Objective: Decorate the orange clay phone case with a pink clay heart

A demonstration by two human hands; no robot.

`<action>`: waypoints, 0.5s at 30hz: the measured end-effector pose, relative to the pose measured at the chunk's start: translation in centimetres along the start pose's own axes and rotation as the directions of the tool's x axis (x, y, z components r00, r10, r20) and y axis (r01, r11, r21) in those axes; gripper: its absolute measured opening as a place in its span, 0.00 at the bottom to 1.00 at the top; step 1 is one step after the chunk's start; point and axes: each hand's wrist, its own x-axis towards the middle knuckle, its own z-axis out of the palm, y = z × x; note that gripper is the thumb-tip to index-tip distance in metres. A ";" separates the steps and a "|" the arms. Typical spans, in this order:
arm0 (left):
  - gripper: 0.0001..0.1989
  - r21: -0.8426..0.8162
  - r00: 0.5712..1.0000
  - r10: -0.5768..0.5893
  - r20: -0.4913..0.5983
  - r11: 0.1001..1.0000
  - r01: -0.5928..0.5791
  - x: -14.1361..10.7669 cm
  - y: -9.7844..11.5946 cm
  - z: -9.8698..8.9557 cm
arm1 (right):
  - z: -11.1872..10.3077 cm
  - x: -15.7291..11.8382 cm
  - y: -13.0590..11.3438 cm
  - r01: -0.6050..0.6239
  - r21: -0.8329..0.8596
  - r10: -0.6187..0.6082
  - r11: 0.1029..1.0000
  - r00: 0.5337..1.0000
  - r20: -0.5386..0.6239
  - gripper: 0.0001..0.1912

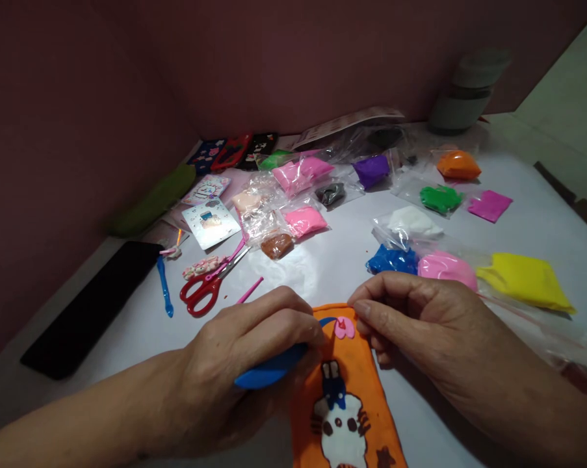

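My left hand (273, 344) is closed around a blue plastic clay-modelling tool (271, 370). The tool's thin curved tip reaches a small pink clay shape with a red spot (344, 328) near the top of an orange clay-covered panel (371, 370). A white cat-like figure (344, 432) with a dark blue bow and brown outlines decorates the panel, with a brown star beside it. Thumb and fingers of my right hand (415, 318) pinch the panel's upper right corner. The panel's lower end runs out of view, and my left hand hides part of its left edge.
Bags of clay, such as yellow (530, 279), blue (393, 259) and purple (371, 170), lie beyond my hands. Red-handled scissors (203, 292), a blue stick tool (164, 286) and a black slab (93, 309) lie left. A lidded bottle (463, 97) stands at back right.
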 end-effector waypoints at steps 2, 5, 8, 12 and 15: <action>0.10 -0.006 1.000 0.005 -0.003 1.000 -0.005 0.0 0.0 0.0 | 0.0 -0.1 0.0 0.001 0.004 -0.001 1.000 1.000 0.003 0.10; 0.11 0.000 1.000 0.004 -0.007 1.000 -0.004 -0.1 0.1 -0.1 | 0.0 -0.2 0.2 0.004 0.001 -0.004 1.000 1.000 0.002 0.10; 0.11 0.021 1.000 -0.016 -0.016 1.000 0.016 -0.1 0.4 -0.1 | 0.0 -0.1 0.3 -0.001 0.006 0.001 1.000 1.000 0.006 0.10; 0.11 0.029 1.000 -0.020 0.006 0.999 0.020 0.0 0.7 -0.3 | 0.0 0.1 0.1 0.021 0.003 -0.021 1.000 1.000 0.009 0.09; 0.11 0.061 0.999 -0.035 -0.017 0.998 0.036 0.0 0.7 -0.3 | 0.0 0.1 -0.2 0.022 -0.019 -0.022 1.000 1.000 -0.002 0.10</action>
